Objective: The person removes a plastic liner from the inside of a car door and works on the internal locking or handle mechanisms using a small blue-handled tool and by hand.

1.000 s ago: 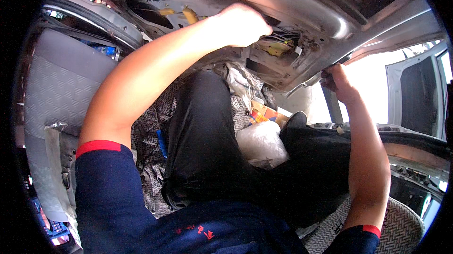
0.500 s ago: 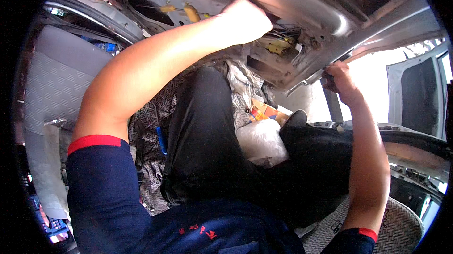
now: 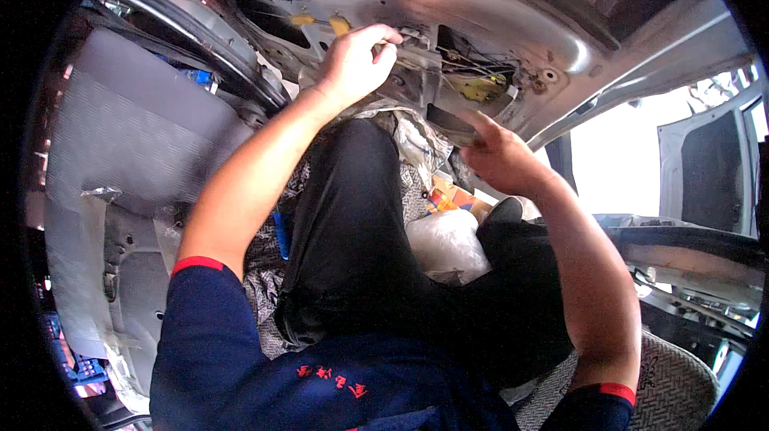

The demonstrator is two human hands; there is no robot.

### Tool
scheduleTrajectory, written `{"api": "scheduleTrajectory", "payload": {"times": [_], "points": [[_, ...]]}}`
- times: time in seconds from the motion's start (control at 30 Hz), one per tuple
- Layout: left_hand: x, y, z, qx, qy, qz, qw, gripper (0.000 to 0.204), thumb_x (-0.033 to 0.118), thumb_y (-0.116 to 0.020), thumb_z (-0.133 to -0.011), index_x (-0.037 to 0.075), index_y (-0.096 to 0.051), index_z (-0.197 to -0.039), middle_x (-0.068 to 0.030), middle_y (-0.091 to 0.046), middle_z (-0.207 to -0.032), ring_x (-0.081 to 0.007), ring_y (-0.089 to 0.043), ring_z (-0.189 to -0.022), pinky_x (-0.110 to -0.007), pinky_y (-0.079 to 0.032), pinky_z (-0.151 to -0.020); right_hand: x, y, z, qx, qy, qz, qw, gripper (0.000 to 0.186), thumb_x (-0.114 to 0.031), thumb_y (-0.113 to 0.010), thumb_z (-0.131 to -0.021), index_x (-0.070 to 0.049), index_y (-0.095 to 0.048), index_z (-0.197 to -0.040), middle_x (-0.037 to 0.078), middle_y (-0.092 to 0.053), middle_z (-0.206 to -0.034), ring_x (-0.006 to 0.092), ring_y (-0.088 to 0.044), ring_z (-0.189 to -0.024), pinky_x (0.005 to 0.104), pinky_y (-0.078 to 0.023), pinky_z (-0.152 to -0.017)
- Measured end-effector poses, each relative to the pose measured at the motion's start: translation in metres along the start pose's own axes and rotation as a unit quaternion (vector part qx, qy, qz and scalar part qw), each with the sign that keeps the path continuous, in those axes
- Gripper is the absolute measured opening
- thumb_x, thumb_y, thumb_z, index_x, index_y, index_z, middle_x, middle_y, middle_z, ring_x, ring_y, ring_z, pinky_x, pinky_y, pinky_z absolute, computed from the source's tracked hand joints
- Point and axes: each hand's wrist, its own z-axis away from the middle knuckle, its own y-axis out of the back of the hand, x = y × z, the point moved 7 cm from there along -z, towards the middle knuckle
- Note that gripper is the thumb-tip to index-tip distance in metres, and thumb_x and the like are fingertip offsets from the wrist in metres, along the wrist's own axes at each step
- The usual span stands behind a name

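A bare grey metal panel [image 3: 497, 6] with cut-out openings spans the far side. My left hand [image 3: 356, 66] is at its middle, beside a small light fitting [image 3: 413, 35]. Its fingers are curved, with a gap between thumb and forefinger and nothing visible in it. My right hand [image 3: 505, 160] hovers near the panel's lower edge, forefinger stretched out beside a dark rectangular slot [image 3: 447, 120]. The hand is slightly blurred, and I see nothing in it. Thin cables and a yellowish part [image 3: 483, 88] show inside the larger opening between the hands.
A grey seat [image 3: 136, 126] stands at the left. My legs in dark trousers [image 3: 344, 215] stretch forward over patterned fabric. A white plastic bag [image 3: 448, 240] and an orange box [image 3: 452, 197] lie between them. At the right is a bright doorway with a door [image 3: 709, 163] beyond.
My left hand has drawn back and left from the panel's opening, uncovering it. My right hand has left the panel's right edge and moved left and lower. The view has shifted slightly.
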Motion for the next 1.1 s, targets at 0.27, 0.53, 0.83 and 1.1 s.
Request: {"api": "scheduleTrajectory", "payload": {"times": [0.27,0.53,0.83,1.1], "points": [[-0.043,-0.074,0.021,-0.072,0.328,0.423,0.841,0.024,0.02,-0.057,-0.101,0.003,-0.065,-0.115,-0.0054,-0.07,-0.095,-0.0105,-0.061,-0.065,-0.026,-0.053,-0.06,-0.006,-0.054,-0.071,0.174,-0.053,-0.415,0.891,0.076,-0.005,-0.06,-0.09,-0.005,-0.022,-0.155,0.01,-0.066,-0.091,0.0144,-0.061,-0.073,0.0291,-0.053,-0.063],[-0.055,0.051,0.075,-0.01,0.247,0.329,0.911,0.022,0.015,-0.052,-0.103,0.003,-0.066,-0.114,-0.0061,-0.068,-0.094,-0.009,-0.058,-0.071,-0.025,-0.052,-0.066,0.03,-0.115,-0.079,-0.055,0.056,0.009,0.997,0.033,-0.021,-0.064,-0.089,0.001,-0.069,-0.114,0.022,-0.071,-0.11,0.0348,-0.068,-0.104,0.0389,-0.052,-0.091],[-0.09,0.206,0.27,0.129,0.373,0.124,0.91,0.023,0.015,-0.05,-0.103,0.0,-0.064,-0.113,-0.0057,-0.067,-0.092,-0.0092,-0.055,-0.072,-0.025,-0.047,-0.065,0.112,-0.164,-0.137,-0.131,0.153,0.178,0.963,0.028,-0.029,-0.057,-0.093,-0.009,-0.072,-0.105,0.015,-0.072,-0.111,0.0328,-0.068,-0.102,0.0422,-0.054,-0.093],[-0.083,0.145,0.283,0.129,0.426,0.216,0.869,0.021,0.016,-0.053,-0.102,0.001,-0.065,-0.112,-0.0062,-0.067,-0.091,-0.0104,-0.056,-0.071,-0.026,-0.049,-0.066,0.03,-0.127,-0.147,0.063,-0.041,-0.362,0.929,0.053,-0.05,-0.061,-0.097,0.003,-0.069,-0.1,0.007,-0.069,-0.085,0.014,-0.058,-0.073,0.0316,-0.049,-0.067]]}}
